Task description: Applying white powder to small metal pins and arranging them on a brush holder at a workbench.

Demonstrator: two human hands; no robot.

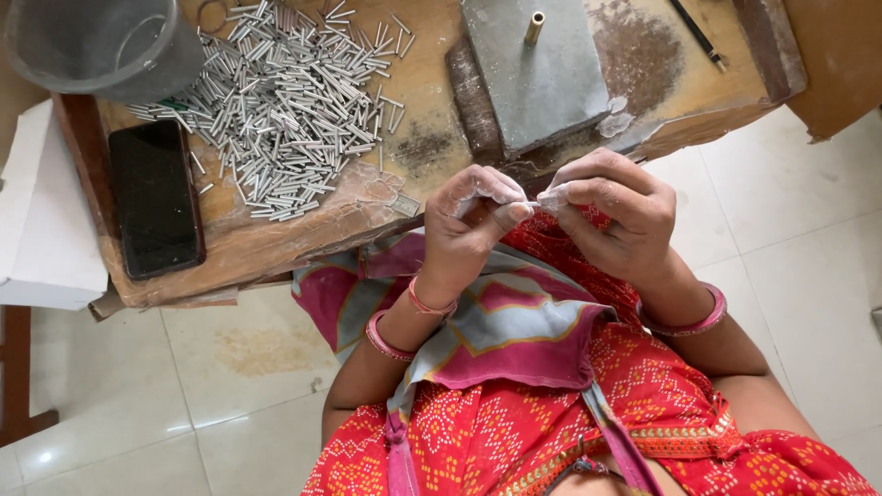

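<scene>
While both hands pinch at one small piece above the lap, a slip could drop it into the cloth.

Head view: left hand (pixel 469 225) and right hand (pixel 611 216) meet fingertip to fingertip, pressed together on a tiny pale piece (pixel 533 204) just off the bench (pixel 276 239) edge. White dust coats the fingers (pixel 510 211), so the hold may be slick, I judge. Tubes (pixel 294 101) lie heaped near the edge beside a phone (pixel 156 197) and a bucket (pixel 101 46); a knock from an elbow could roll some off. A block (pixel 537 78) with a brass pin (pixel 534 28) sits behind the hands.
</scene>
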